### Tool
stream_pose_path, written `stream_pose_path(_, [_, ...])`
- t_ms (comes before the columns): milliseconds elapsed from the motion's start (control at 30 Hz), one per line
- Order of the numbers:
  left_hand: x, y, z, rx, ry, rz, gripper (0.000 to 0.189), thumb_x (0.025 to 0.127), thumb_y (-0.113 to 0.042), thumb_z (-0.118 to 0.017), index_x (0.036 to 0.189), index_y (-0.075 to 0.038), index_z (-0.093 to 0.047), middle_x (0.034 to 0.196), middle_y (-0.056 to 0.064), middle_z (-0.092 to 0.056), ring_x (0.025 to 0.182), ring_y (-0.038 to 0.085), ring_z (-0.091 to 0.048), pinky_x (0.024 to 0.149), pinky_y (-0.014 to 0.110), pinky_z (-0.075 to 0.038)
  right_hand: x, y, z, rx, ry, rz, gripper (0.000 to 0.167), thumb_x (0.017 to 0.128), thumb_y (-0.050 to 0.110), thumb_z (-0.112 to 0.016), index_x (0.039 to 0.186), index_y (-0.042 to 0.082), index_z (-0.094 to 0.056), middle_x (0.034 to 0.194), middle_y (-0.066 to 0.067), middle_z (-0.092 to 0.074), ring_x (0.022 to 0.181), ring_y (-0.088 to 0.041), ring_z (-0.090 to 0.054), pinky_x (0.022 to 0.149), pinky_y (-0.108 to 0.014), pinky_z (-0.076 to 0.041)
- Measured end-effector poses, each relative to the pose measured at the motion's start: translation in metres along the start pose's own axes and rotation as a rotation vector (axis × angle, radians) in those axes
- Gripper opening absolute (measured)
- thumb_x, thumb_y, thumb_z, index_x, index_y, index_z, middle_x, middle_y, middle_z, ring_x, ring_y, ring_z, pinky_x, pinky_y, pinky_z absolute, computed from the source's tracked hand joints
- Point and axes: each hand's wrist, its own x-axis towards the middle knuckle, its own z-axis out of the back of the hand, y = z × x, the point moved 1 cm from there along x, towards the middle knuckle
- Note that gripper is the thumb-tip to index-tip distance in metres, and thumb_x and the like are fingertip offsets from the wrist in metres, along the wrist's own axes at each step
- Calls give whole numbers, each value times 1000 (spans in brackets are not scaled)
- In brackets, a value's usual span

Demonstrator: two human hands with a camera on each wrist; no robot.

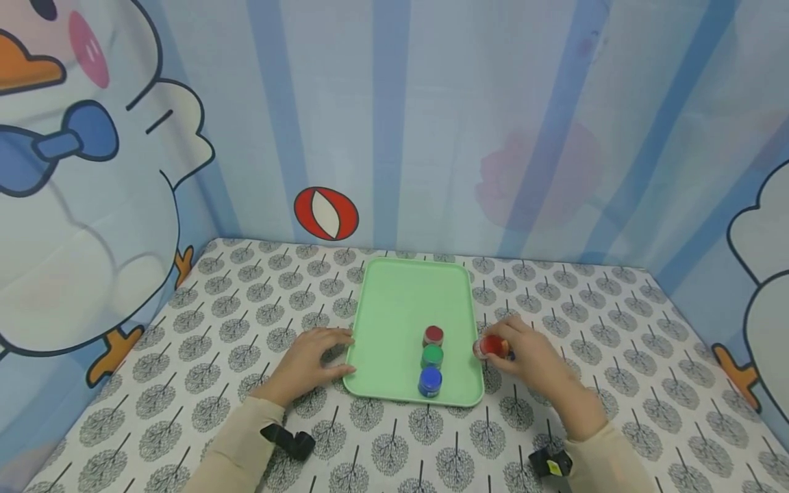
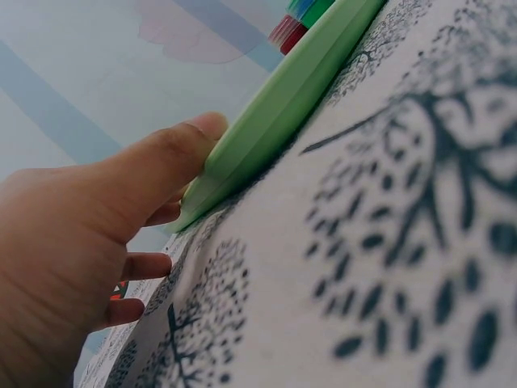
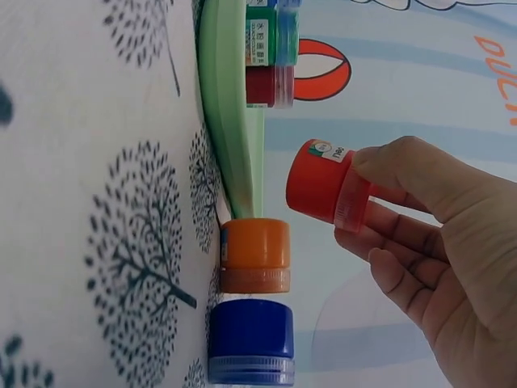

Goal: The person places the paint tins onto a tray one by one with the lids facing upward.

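Head: left hand (image 1: 311, 363), fingers spread, touches green tray (image 1: 394, 301); right hand (image 1: 527, 349) pinches red jar (image 1: 493, 346) beside it. Left wrist: thumb (image 2: 178, 149) at rim; a shove could topple jars aboard (image 2: 286, 35). Right wrist: a slipping pinch could drop red jar onto orange jar (image 3: 255, 244).

In the head view, my right grip (image 1: 527, 352) mostly hides the orange jar (image 3: 255, 255) and the dark blue jar (image 3: 251, 339) beside the tray (image 1: 401, 294). The right wrist view's top edge cuts off nearly all of the tray's blue jar (image 1: 430, 382), and the finest lettering on the green jar (image 1: 433, 356) is too small for me. The left wrist view crops that jar and my left grip (image 1: 308, 363). Both sleeves (image 1: 237, 441) leave the head view's bottom.
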Motion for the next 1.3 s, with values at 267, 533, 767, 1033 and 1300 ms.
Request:
stream_pose_path(267, [0, 2, -2, 5, -8, -9, 46, 78, -41, -76, 117, -17, -66, 132, 1, -62, 124, 28, -55, 108, 54, -40, 0, 8, 0, 39, 32, 21, 29, 78, 19, -78, 104, 10, -67, 101, -1, -66, 83, -12, -65, 72, -24, -58])
stream_pose_path(533, [1, 2, -1, -7, 3, -11, 45, 80, -41, -75, 117, -17, -66, 132, 1, -63, 124, 27, -55, 109, 53, -40, 1, 16, 1, 42, 76, 68, 31, 77, 20, -79, 104, 8, -70, 99, 0, -67, 82, -10, -63, 70, -21, -56])
stream_pose_path(767, [0, 2, -1, -1, -6, -12, 45, 78, -41, -76, 116, -17, -67, 131, 1, -63, 124, 27, -56, 109, 53, -40, 2, 18, -1, 35, 127, 93, 27, 77, 22, -78, 100, 10, -70, 91, 7, -66, 82, -8, -63, 74, -25, -57])
stream_pose_path(1033, [0, 1, 0, 15, 0, -12, 46, 78, -41, -76, 116, -16, -67, 131, 1, -63, 124, 27, -56, 109, 53, -40, 1, 23, -1, 32, 181, 113, 25, 78, 23, -77, 98, 12, -69, 89, 8, -64, 81, -4, -60, 73, -24, -57])
stream_pose_path(1300, [0, 1, 0, 23, 2, -3, 46, 79, -41, -76, 116, -17, -66, 131, 1, -63, 124, 28, -56, 109, 54, -39, 0, 29, -5, 9, 202, 142, 26, 75, 24, -80, 97, 12, -71, 90, 8, -64, 86, -8, -57, 74, -23, -53])
